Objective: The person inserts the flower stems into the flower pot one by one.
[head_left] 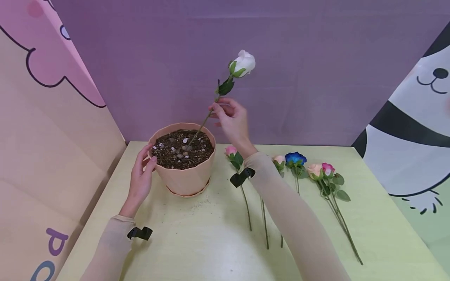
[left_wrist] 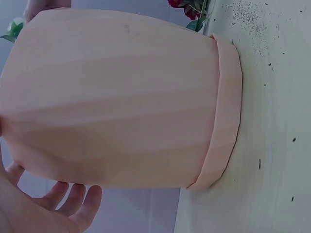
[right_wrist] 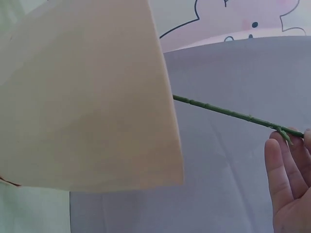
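A peach flower pot [head_left: 184,179] filled with dark soil [head_left: 168,158] stands on its saucer toward the table's left back. My left hand [head_left: 140,181] holds the pot's left side at the rim, thumb toward the front; the left wrist view shows several fingers [left_wrist: 90,206] along its wall. With its thumb and fingers, my right hand [head_left: 232,119] pinches the green stem of a white artificial rose [head_left: 243,64] above the pot. That stem [right_wrist: 228,112] slants down to the soil among small pebbles [head_left: 183,153]. Its lower end is hard to make out.
Right of the pot lie a pink rose [head_left: 231,150], a pale rose [head_left: 279,160], a blue rose [head_left: 296,158] and a peach and pink pair [head_left: 315,171], partly behind my right arm. Soil crumbs dot the table [head_left: 197,242]. A purple panel [head_left: 316,78] stands behind.
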{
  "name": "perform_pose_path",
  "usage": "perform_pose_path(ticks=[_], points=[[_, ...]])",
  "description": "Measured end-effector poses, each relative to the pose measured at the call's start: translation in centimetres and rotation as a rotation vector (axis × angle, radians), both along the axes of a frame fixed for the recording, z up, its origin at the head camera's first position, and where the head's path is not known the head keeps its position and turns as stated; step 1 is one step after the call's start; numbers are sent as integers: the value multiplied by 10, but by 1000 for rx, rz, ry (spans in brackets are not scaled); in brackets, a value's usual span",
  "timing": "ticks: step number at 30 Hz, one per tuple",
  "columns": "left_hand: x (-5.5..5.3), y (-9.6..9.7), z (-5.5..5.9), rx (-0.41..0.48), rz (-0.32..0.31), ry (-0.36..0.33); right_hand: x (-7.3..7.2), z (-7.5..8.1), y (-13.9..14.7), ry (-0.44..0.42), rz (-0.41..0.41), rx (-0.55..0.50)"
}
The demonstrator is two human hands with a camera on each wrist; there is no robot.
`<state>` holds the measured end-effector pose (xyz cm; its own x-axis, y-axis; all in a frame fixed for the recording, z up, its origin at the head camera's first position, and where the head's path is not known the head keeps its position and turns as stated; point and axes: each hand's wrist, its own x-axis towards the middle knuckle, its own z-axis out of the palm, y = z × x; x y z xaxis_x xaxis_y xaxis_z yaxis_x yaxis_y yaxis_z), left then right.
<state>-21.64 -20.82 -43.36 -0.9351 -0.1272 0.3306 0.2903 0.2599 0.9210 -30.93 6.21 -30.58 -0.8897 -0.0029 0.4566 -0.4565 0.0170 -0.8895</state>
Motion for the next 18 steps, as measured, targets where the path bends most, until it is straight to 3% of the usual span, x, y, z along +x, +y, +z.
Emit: perform_pose_path(ticks=[9,18], points=[[0,0,-2,-26,18,0,6,2,-17,34,19,72],[0,1,-2,-7,26,5,9,-6,-33,42,97,159]])
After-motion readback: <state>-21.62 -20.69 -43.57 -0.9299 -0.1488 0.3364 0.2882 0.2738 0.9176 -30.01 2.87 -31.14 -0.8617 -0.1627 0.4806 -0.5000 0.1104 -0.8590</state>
